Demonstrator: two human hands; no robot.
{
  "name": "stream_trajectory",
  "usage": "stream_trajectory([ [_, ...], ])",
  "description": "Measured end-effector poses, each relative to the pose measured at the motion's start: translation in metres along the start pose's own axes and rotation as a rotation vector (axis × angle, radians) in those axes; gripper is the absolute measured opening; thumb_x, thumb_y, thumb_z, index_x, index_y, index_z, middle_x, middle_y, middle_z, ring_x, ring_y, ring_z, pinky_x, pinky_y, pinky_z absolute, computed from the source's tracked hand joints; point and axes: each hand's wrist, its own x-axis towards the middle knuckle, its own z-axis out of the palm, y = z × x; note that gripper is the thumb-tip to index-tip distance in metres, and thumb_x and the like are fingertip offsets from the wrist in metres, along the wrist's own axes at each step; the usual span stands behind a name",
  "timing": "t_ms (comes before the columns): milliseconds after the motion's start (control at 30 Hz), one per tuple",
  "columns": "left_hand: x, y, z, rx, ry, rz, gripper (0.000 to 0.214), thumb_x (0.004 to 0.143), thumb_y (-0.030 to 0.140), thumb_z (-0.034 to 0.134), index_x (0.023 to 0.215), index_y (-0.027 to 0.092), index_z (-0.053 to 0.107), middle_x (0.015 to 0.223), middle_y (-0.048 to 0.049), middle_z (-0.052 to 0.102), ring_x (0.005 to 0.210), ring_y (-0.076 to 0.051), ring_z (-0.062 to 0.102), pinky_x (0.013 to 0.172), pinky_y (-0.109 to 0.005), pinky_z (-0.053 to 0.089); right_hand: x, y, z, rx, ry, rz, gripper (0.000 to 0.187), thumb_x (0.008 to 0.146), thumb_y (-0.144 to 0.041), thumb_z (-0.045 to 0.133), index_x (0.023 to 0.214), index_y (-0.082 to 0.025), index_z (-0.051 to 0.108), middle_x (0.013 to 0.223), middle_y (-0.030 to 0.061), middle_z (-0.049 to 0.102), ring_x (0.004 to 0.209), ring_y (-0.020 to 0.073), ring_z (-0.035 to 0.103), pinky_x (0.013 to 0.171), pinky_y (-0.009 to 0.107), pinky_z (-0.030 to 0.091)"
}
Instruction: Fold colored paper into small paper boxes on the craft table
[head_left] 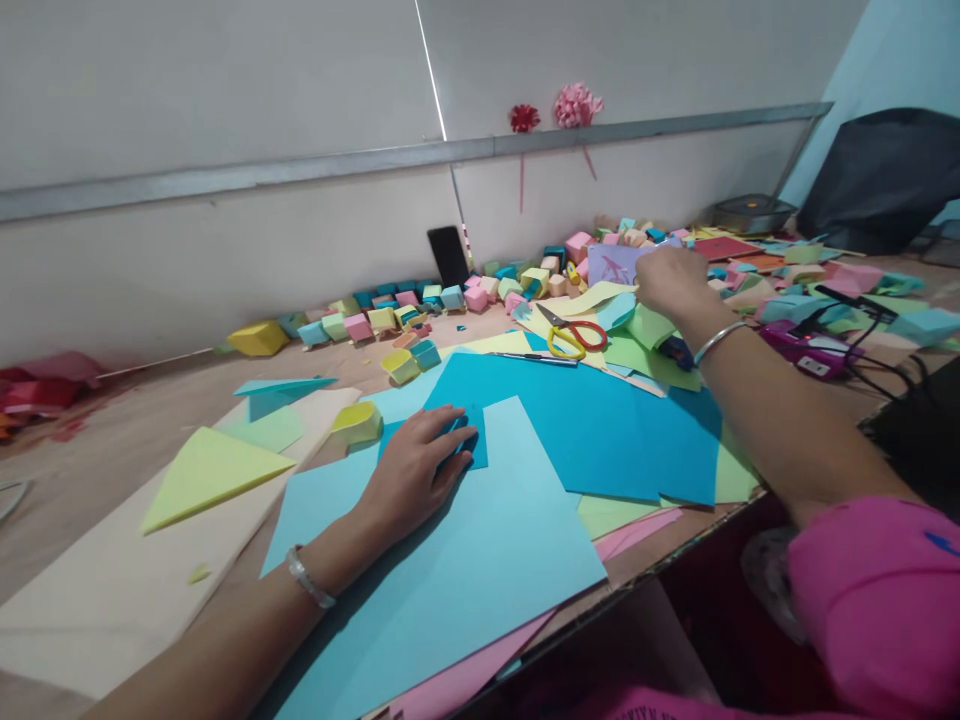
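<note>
My left hand (pixel 416 465) lies flat with fingers stretched over a small dark blue paper piece (pixel 477 440). That piece rests on a light blue paper sheet (pixel 450 560). Farther off, my right hand (pixel 673 285) is curled at the edge of a purple card (pixel 611 264) with a drawing on it. Its fingertips are hidden, so what they hold cannot be made out. Just left of that hand lie scissors (pixel 574 337) with red and yellow handles, and a pen (pixel 536 358) on a large blue paper sheet (pixel 600 430).
Folded paper boxes (pixel 382 320) line the wall, where a black phone (pixel 448 257) leans. A folded yellow paper (pixel 210 478) lies on the left over a cream sheet (pixel 97 610). On the right sits a purple device (pixel 806 350) with black cables.
</note>
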Motion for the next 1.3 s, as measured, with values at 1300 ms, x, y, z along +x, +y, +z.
stream_trajectory([
  [1300,-0.002,-0.002,0.000,-0.071,0.133,-0.087,0.023,0.092,0.025,0.051,0.109,0.018,0.066,0.116,-0.0132,0.066,0.108,-0.027,0.061,0.096,-0.053,0.049,0.006,-0.073,-0.026,1.315,0.219,-0.030,0.034,0.084,-0.013,0.032,0.110,-0.014,0.054,0.107,0.0122,0.062,0.103,0.0188,0.059,0.081,0.032,0.052],
])
